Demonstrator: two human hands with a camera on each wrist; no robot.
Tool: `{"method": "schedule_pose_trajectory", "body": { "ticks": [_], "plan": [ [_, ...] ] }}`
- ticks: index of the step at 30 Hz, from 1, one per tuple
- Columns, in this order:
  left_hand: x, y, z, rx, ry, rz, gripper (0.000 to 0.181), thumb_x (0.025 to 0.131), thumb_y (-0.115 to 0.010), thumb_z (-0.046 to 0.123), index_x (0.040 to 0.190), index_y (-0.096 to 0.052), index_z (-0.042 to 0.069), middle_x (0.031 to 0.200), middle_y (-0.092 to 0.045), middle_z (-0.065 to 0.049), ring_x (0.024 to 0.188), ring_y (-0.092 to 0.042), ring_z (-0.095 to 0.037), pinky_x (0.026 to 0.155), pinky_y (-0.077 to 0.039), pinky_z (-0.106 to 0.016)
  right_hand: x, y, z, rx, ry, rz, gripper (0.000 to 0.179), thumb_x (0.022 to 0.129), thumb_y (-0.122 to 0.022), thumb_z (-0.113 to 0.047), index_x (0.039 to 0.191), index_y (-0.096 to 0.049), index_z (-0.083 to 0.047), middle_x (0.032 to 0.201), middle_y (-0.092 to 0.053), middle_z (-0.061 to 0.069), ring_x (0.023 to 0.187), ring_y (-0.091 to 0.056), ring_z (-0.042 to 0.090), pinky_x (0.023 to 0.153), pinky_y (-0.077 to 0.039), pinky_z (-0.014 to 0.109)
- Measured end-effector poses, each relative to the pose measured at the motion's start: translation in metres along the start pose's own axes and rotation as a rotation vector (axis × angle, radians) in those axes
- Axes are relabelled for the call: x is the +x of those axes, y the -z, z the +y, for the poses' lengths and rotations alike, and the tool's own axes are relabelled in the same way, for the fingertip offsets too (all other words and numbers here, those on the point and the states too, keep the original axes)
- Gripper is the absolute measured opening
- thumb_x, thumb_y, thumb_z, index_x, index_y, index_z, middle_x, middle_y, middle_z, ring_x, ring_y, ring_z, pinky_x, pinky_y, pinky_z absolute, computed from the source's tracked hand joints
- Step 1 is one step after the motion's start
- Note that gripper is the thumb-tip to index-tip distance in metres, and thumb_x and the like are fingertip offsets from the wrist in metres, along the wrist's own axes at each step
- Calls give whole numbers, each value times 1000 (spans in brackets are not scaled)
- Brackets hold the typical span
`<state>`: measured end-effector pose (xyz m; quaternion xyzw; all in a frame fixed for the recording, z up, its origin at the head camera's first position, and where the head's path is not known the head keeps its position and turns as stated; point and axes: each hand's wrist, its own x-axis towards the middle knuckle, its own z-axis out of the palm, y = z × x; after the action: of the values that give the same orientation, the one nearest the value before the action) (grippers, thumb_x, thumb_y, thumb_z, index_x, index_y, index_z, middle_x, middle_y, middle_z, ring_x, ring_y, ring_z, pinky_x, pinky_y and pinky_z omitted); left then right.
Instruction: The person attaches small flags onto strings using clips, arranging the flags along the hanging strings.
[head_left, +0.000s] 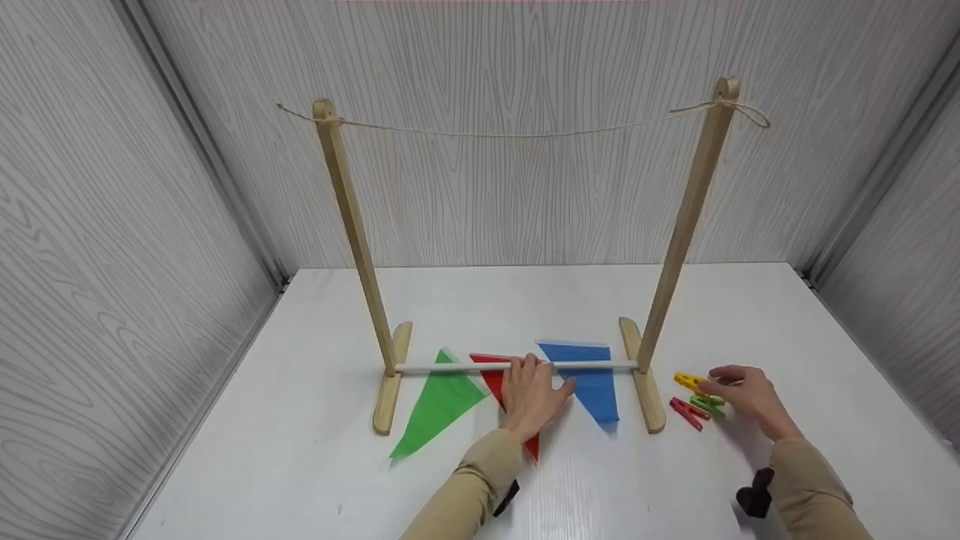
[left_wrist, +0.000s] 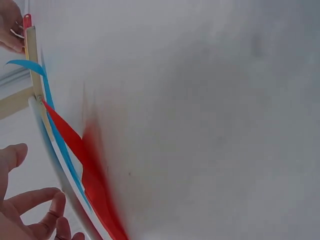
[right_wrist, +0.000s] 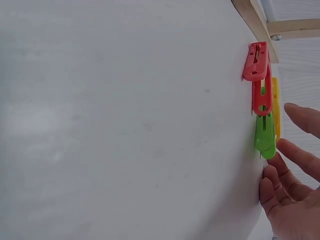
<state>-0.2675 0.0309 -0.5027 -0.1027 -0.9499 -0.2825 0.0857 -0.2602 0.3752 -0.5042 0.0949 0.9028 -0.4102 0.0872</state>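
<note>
In the head view my left hand (head_left: 531, 401) lies over the red pennant (head_left: 532, 448), its fingertips at the white crossbar (head_left: 435, 367) of a wooden stand. Its thumb is spread toward the blue pennant (head_left: 598, 394); the left wrist view shows loosely bent fingers beside the bar. A green pennant (head_left: 441, 405) lies to the left. My right hand (head_left: 752, 399) is at the yellow clothespin (head_left: 688, 381), thumb and index finger apart in the right wrist view (right_wrist: 295, 190). Close by lie a green clothespin (right_wrist: 266, 135) and red clothespin plastic (right_wrist: 262, 95).
Two wooden posts, left (head_left: 352, 225) and right (head_left: 686, 217), rise from flat wooden feet. A thin string (head_left: 517, 136) sags between their tops, with loose ends beyond the knots. Wood-grain panels (head_left: 487, 202) surround the white table (head_left: 285, 450) at the back and sides.
</note>
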Motion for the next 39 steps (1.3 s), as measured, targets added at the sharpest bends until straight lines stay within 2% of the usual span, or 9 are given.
{"method": "schedule_pose_trajectory", "body": {
  "ticks": [5,9,13,16,19,28,34,39],
  "plan": [
    [-1,-6,6,33,-35,-68,42,96,-65,40,125,-69,9,133,-59,-13,127,-47,-31,114,-36,-54,-1,2,5,42,-9,-21,70,97,-64,-44,139,-48,10,140,-48,34,125,-47,45,109,-37,61],
    [-3,-10,10,52,-48,-111,43,97,-65,39,126,-69,8,140,-57,-15,135,-45,-35,117,-33,-57,-2,3,8,62,-7,-29,70,97,-64,-44,139,-48,10,142,-47,34,126,-46,44,112,-35,62],
    [-5,-12,12,133,-47,-163,49,97,-63,40,131,-65,4,142,-55,-15,132,-46,-33,114,-37,-52,-3,2,7,65,-7,-26,69,97,-65,-42,139,-48,11,141,-48,34,126,-47,43,110,-37,60],
    [-6,-13,13,209,-46,-211,56,99,-59,43,139,-57,5,143,-52,-13,131,-45,-30,114,-38,-48,-4,1,6,61,-8,-17,69,96,-66,-41,138,-49,12,140,-48,34,125,-49,43,108,-39,58],
    [-6,-14,15,239,-40,-254,59,100,-56,44,146,-51,7,149,-46,-13,137,-41,-30,117,-36,-48,-4,1,6,61,0,-13,69,97,-65,-41,138,-49,12,140,-49,35,124,-49,43,107,-39,57],
    [-8,-12,18,268,-28,-347,60,102,-51,45,152,-43,13,156,-36,-14,144,-34,-32,121,-32,-47,-7,1,7,59,8,-13,70,97,-64,-42,140,-48,12,139,-49,34,123,-49,42,110,-37,59],
    [-10,-8,15,229,-53,-362,57,103,-51,43,152,-46,14,159,-32,-15,148,-31,-35,123,-28,-50,-7,0,8,62,3,-12,69,98,-64,-42,140,-48,11,138,-50,33,123,-49,41,109,-38,59],
    [-9,-4,8,186,-72,-392,53,103,-52,41,151,-47,20,163,-29,-13,151,-26,-36,125,-24,-52,-6,1,8,57,10,-5,69,97,-64,-43,139,-49,10,136,-52,31,121,-51,38,106,-40,54]
  ]
}}
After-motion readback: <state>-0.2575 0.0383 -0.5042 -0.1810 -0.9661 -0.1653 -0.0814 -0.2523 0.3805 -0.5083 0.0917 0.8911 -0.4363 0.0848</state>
